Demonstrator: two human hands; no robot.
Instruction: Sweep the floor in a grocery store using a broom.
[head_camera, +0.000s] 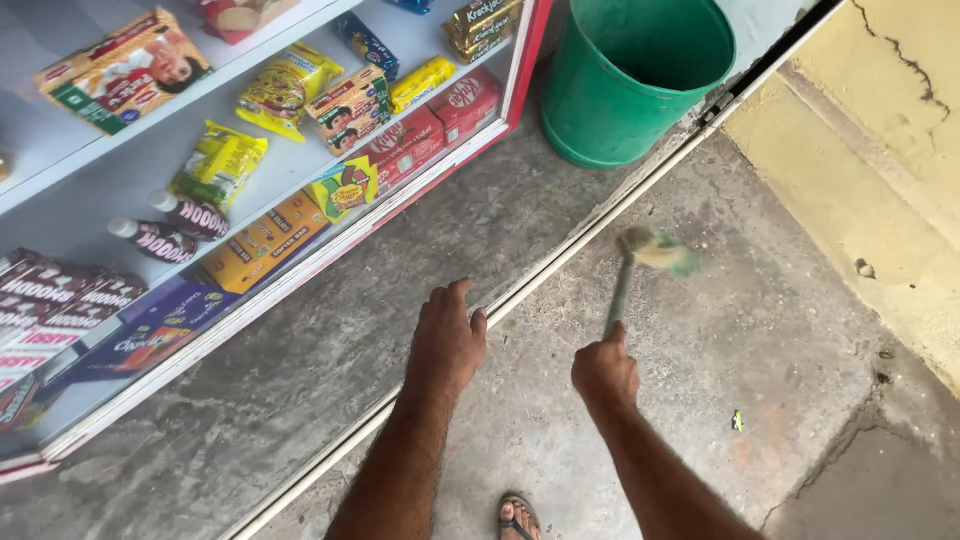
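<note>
Gripping a blurred brush (640, 270), right hand (604, 372) (left hand (446, 340) open) above floor rail (560, 255).

Soft even daylight, motion-blurred brush head (655, 248).

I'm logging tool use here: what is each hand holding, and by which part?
The right hand grips a small blurred brush by the lower end of its green handle. The left hand holds nothing; it lies spread over the white floor track.

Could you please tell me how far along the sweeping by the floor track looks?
Done: grey concrete floor looks mostly bare. In hand: right hand grips a blurred green-handled brush; left hand rests beside the white metal track. Left: small green scrap.
</note>
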